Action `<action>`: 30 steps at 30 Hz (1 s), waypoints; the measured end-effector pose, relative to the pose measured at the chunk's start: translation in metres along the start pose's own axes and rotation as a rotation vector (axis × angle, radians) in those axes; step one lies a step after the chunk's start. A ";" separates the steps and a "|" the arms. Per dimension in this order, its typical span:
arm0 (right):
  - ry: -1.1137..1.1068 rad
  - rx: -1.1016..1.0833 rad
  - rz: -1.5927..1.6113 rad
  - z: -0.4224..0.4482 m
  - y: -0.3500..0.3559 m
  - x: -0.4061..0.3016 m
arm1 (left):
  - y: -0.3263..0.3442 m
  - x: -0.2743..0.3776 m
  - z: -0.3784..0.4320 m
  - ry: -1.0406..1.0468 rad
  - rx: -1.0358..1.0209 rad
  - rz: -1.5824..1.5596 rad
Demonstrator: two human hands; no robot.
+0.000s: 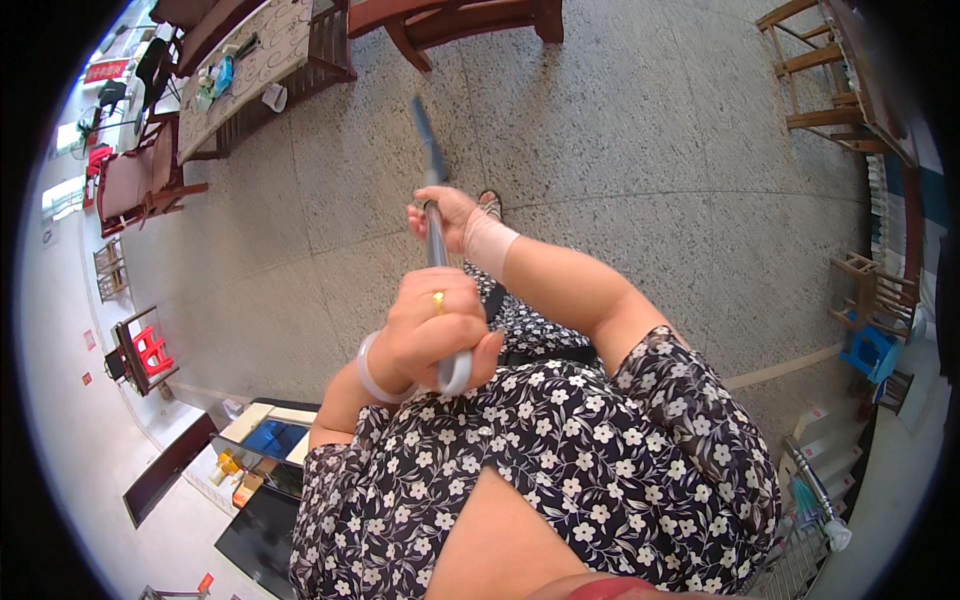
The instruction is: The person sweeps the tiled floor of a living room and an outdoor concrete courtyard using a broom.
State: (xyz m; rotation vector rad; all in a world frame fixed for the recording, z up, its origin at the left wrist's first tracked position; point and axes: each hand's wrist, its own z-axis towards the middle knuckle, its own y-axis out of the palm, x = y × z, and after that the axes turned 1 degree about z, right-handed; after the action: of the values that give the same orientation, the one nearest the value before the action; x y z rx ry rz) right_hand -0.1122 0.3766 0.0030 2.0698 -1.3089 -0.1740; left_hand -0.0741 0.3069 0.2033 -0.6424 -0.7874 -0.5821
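A long grey pole (436, 238) slopes away from my chest towards the speckled stone floor (630, 150). My left hand (442, 322), with a gold ring on a finger and a pale bangle at the wrist, is closed around the pole's upper end, where a light grey end loop (454, 372) sticks out below. Farther down the pole, my right hand (450, 214) grips it, with a beige band round the wrist. At the far end a narrow blue-grey head (428, 142) is blurred over the floor; its exact kind cannot be told.
A patterned table (259, 56) with small items stands at upper left, beside a cushioned wooden chair (135, 180). A wooden bench (457, 19) is at the top. Wooden stools (817, 60) and a blue plastic stool (870, 352) stand at right. Stairs with a metal railing (810, 465) lie lower right.
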 end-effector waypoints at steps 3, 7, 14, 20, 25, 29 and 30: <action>0.173 -0.113 0.027 0.031 -0.022 -0.021 | 0.025 -0.026 0.011 0.067 0.014 0.020; 0.075 -0.090 -0.106 0.026 -0.038 -0.025 | 0.047 -0.052 0.007 0.040 -0.023 0.051; 0.071 -0.094 -0.144 0.015 -0.045 -0.024 | 0.047 -0.061 -0.002 0.107 -0.010 -0.084; 0.142 -0.064 -0.038 0.014 -0.068 -0.025 | 0.040 -0.053 -0.015 0.199 0.026 -0.207; -0.013 0.022 -0.180 0.016 -0.072 -0.065 | 0.026 -0.063 -0.029 0.201 0.081 -0.235; -0.189 0.102 -0.159 0.007 -0.055 -0.080 | 0.012 -0.060 -0.026 0.134 0.140 -0.219; -0.199 0.087 -0.126 0.003 -0.052 -0.077 | 0.009 -0.056 -0.022 0.138 0.135 -0.225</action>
State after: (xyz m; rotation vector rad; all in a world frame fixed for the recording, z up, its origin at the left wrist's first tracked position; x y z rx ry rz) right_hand -0.1118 0.4538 -0.0483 2.2567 -1.3225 -0.3942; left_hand -0.0898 0.3101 0.1448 -0.3872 -0.7665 -0.7635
